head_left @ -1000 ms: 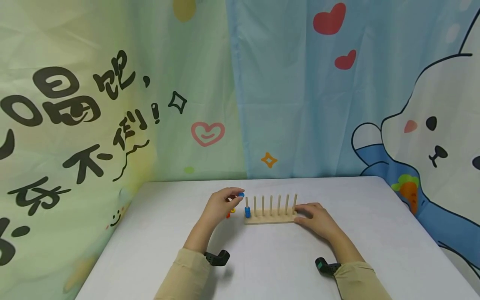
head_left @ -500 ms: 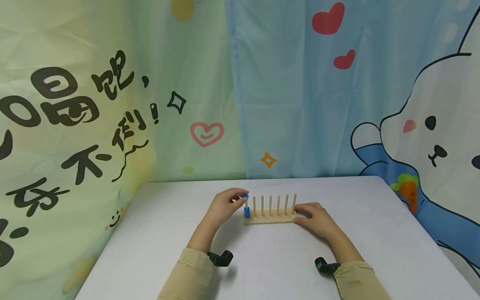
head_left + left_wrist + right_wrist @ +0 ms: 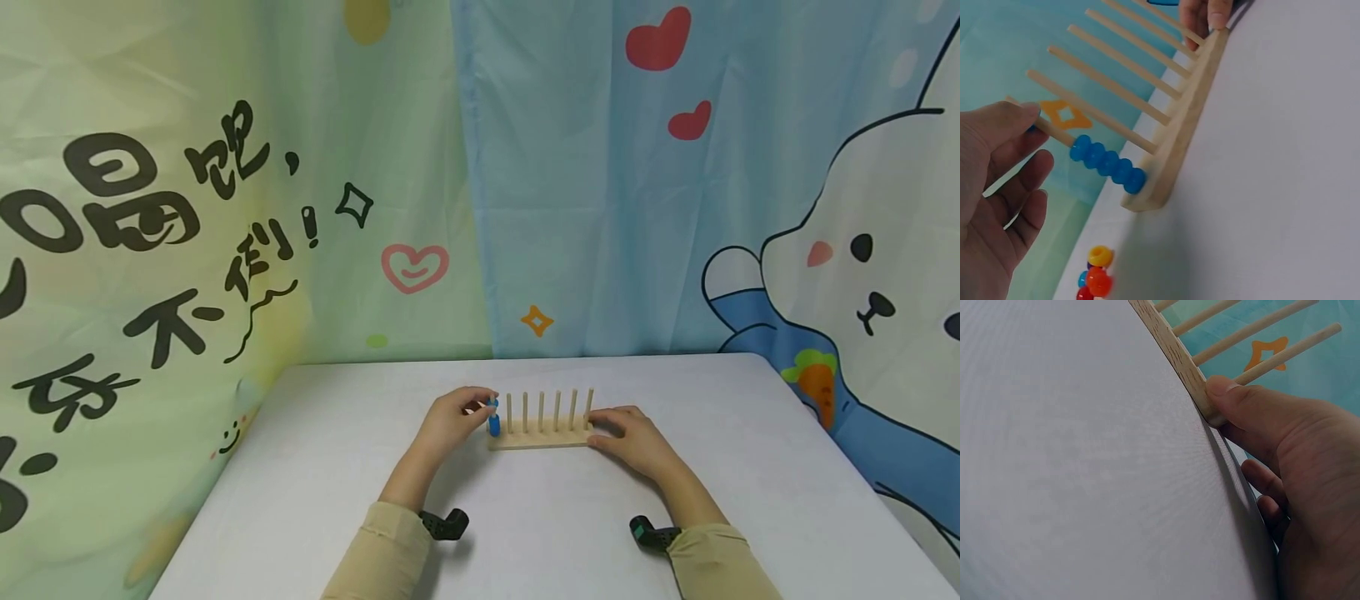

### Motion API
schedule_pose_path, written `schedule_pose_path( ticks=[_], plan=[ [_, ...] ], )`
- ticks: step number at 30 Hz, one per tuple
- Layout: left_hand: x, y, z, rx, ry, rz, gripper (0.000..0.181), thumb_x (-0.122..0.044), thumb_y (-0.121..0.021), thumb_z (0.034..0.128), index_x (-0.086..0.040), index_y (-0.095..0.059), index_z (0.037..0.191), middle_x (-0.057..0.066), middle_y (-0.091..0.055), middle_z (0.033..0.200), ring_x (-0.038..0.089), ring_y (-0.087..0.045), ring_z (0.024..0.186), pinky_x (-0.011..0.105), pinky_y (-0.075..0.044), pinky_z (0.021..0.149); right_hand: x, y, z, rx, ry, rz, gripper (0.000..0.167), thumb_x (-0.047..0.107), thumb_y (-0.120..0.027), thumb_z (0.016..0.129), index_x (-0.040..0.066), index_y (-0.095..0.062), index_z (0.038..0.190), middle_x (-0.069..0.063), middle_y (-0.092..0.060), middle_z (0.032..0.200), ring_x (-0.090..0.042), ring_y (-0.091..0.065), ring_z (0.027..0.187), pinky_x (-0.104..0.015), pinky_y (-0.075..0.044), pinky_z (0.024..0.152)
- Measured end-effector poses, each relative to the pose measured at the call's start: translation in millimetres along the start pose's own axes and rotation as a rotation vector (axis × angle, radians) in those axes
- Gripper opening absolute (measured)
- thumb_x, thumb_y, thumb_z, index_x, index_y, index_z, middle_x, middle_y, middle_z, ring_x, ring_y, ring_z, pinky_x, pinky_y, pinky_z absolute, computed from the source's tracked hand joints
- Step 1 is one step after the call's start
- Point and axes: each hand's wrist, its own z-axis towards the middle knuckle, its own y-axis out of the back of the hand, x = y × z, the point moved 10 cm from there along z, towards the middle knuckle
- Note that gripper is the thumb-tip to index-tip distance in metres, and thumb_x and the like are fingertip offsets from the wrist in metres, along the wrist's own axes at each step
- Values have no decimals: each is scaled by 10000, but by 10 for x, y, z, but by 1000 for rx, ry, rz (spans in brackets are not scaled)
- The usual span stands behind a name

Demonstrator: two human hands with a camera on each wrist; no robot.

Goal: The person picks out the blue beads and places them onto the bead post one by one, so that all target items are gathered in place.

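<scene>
A wooden peg rack with a row of upright pegs stands on the table. Several blue beads are stacked at the bottom of its leftmost peg. Around the upper part of that peg my left hand pinches another blue bead, mostly hidden by the thumb in the left wrist view. The other pegs carry no beads. At the rack's far right end, my right hand grips the base, its thumb pressed on the near face beside the last peg.
Loose beads, among them a yellow bead and an orange-red bead, lie to the left of the rack, hidden behind the left hand in the head view. A white cloth covers the table; a printed curtain hangs behind it.
My left hand has brought the blue bead rightward onto the top of the leftmost peg, then lowered it slightly along the peg. The right hand has stayed on the rack's end.
</scene>
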Motion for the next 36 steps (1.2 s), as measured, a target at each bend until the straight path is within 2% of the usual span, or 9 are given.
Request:
schedule_pose_path(
  ticks=[8,15,23,27,30,33,36],
  plan=[
    [98,-74,-48,4,36,4,241,-277,-688,936,-187,-714,1159,-14,-721,1071,160,-653,983,309,-521,831,44,-5,-23,13,-2,32,484,407,-737,870,155,-661,1276,-182,-582,1275,-420,-500,1238,-642,-380,1023],
    [130,-106,-55,-5,0,26,219,-264,-708,919,-154,-724,1109,22,-712,1130,217,-631,1072,375,-514,890,43,3,-20,9,1,18,499,425,-729,874,150,-655,1284,-190,-577,1292,-427,-497,1248,-645,-385,1017],
    [194,-138,-78,22,31,4,235,-268,-706,922,-174,-718,1136,18,-690,1192,216,-613,1086,397,-501,921,38,9,-18,10,-7,16,502,434,-727,873,154,-657,1284,-185,-577,1290,-421,-496,1247,-646,-382,1018],
    [203,-101,-118,9,15,28,269,-264,-696,929,-177,-706,1184,14,-687,1211,213,-615,1091,409,-495,945,47,11,-14,11,-10,15,505,440,-727,872,154,-658,1282,-186,-575,1286,-422,-500,1240,-648,-385,1012],
    [233,-38,-153,-23,1,53,268,-248,-689,935,-175,-705,1192,17,-693,1195,222,-623,1110,427,-489,974,49,14,-16,14,-9,14,505,442,-724,874,154,-657,1283,-193,-569,1293,-427,-495,1244,-650,-384,1012],
    [327,43,-191,-53,35,52,248,-238,-686,937,-184,-711,1178,19,-691,1192,235,-617,1157,445,-474,1016,51,19,-23,15,-6,16,507,441,-721,877,147,-655,1285,-204,-564,1302,-437,-488,1252,-655,-380,1013],
    [481,139,-237,-79,101,40,234,-239,-690,934,-189,-718,1162,21,-684,1196,250,-606,1175,461,-467,1025,48,19,-27,15,-6,20,508,438,-721,877,144,-654,1286,-208,-562,1306,-441,-484,1257,-656,-376,1018]
  ],
)
